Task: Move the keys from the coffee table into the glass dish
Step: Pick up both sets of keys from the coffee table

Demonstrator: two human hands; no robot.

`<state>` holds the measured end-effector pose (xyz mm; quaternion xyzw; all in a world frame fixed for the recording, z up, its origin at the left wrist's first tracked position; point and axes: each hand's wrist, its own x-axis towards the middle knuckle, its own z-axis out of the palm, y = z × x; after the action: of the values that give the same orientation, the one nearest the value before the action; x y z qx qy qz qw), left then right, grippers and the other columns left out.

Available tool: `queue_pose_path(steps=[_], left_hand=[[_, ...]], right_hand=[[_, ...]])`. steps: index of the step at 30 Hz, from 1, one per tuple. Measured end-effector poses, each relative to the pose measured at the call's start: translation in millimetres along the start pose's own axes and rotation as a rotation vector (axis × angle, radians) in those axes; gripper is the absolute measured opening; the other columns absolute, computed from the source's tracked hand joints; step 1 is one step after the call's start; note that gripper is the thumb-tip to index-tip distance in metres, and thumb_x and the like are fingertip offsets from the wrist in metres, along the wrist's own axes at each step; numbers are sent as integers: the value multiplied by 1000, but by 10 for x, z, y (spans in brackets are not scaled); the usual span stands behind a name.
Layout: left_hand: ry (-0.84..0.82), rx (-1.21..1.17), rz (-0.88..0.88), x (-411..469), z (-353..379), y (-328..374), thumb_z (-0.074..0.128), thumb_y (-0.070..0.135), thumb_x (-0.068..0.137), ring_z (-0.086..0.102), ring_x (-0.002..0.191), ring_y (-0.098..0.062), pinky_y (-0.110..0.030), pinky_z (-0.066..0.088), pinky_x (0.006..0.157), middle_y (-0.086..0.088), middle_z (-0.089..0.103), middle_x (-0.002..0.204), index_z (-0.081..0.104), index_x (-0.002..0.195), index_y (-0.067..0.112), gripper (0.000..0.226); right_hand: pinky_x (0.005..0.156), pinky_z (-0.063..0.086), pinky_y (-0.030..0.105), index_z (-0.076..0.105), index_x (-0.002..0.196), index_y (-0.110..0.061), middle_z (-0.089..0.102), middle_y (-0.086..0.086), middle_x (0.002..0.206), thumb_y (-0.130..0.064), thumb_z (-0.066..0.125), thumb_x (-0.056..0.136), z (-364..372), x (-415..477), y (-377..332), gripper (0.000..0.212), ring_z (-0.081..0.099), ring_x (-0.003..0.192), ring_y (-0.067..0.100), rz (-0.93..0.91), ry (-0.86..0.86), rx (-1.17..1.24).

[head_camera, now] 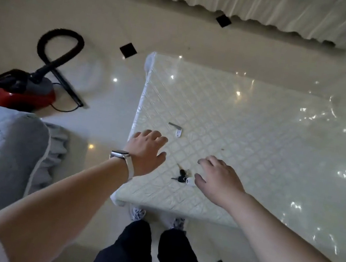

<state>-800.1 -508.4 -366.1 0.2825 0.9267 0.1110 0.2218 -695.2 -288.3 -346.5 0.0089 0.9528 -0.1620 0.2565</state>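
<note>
Tabletop comes first: the low coffee table (259,127), covered in a glossy white quilted sheet, fills the right of the view. Both forearms reach over its near edge. The left hand (144,151), a watch at its wrist, hovers spread and empty near the corner; the right hand (218,180) hangs open, fingers slack, just beside the small bunch of dark-headed keys with a white fob (183,177), which lies flat on the cover between the two hands. A small grey-and-white bracket (176,129) lies farther in. The reach seems underway; next comes a pinch on the bunch. No glass dish is visible.
</note>
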Motion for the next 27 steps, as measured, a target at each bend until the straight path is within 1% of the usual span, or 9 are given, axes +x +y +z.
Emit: queue_pose_path(steps=[2,6,8,13,16,19,21,24,27], left_hand=[[-47,-24,-29,83,363,-49,47,46,89,44,125,-26,-42,34,100,-2,55,134,52,129,25,46],[-109,-99,-86,312,1070,-151,46,48,89,44,125,-26,-42,35,99,-2,53,136,50,131,25,48],[-118,-103,-108,490,1341,-219,46,48,88,45,124,-27,-43,35,98,-2,54,136,50,131,25,48],[-32,-59,-161,1073,1727,-406,49,43,86,49,116,-33,-45,37,93,-8,56,131,52,127,21,47],[13,-46,-164,1332,1877,-458,50,41,86,46,119,-34,-47,39,93,-9,50,134,48,130,19,49],[47,-37,-129,1493,2014,-437,50,39,86,44,120,-33,-46,40,90,-8,46,137,42,133,22,51],[67,-1,-103,1579,2096,-427,51,42,85,42,120,-33,-46,39,90,-7,47,137,40,135,24,55],[144,53,-104,1682,2159,-450,54,51,82,43,117,-34,-47,38,90,-8,49,133,46,129,26,53],[190,49,-103,1779,2175,-493,55,55,80,45,114,-33,-48,38,90,-7,51,127,49,126,26,54]], right_hand=[[79,47,42,53,113,-14,56,7,118,-42,47,89,294,124,131,37,54,102,29,41,-18,29],[79,46,40,51,121,-15,54,6,124,-42,50,88,858,387,409,42,53,105,28,66,-37,79],[79,46,41,50,121,-15,55,7,122,-41,54,86,1109,521,487,44,53,105,30,50,-52,65],[77,48,43,50,117,-12,57,11,113,-34,60,81,1646,745,591,43,56,98,32,-24,-83,-29],[75,50,44,51,114,-12,57,11,109,-32,65,77,1864,843,659,45,57,94,31,-36,-70,-52],[75,47,42,53,112,-12,55,10,108,-33,68,77,2042,916,734,44,55,95,30,-49,-71,-58],[74,44,41,56,110,-11,55,10,107,-32,70,75,2134,956,792,43,54,94,31,-51,-55,-77],[71,44,43,59,106,-8,55,15,102,-28,74,72,2216,1016,838,42,54,87,35,-79,-35,-97],[67,46,45,61,97,-4,55,17,96,-21,76,72,2243,1037,864,34,54,81,36,-108,-4,-54]])
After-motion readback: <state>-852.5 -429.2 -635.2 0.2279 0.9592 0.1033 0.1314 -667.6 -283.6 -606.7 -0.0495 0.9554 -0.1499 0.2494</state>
